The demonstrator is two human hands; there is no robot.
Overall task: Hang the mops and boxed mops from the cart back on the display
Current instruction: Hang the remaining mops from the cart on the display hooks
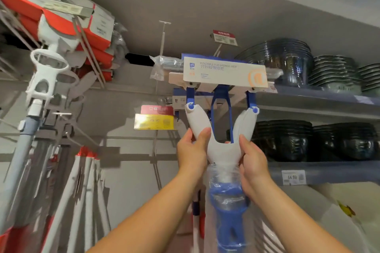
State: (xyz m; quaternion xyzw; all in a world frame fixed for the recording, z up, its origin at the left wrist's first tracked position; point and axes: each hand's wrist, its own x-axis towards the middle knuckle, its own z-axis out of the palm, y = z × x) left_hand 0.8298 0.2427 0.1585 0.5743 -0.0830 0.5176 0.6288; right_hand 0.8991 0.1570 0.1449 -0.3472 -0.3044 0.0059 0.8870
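Note:
I hold up a white and blue sponge mop (221, 148) in front of the grey display wall. Its head, wrapped in a white card label (225, 75), sits high at the centre, level with a display hook (163, 41). My left hand (192, 150) grips the left arm of the white Y-shaped yoke. My right hand (251, 162) grips the yoke's right side. A blue lever handle in clear plastic wrap (228, 207) hangs below my hands. More mops of the same kind hang behind the one I hold.
On the left hang red and white boxed mops (67, 20) and a white mop frame (45, 76) with grey poles. Price tags (154, 121) stick out from the wall. Shelves on the right hold stacked dark glass bowls (283, 141).

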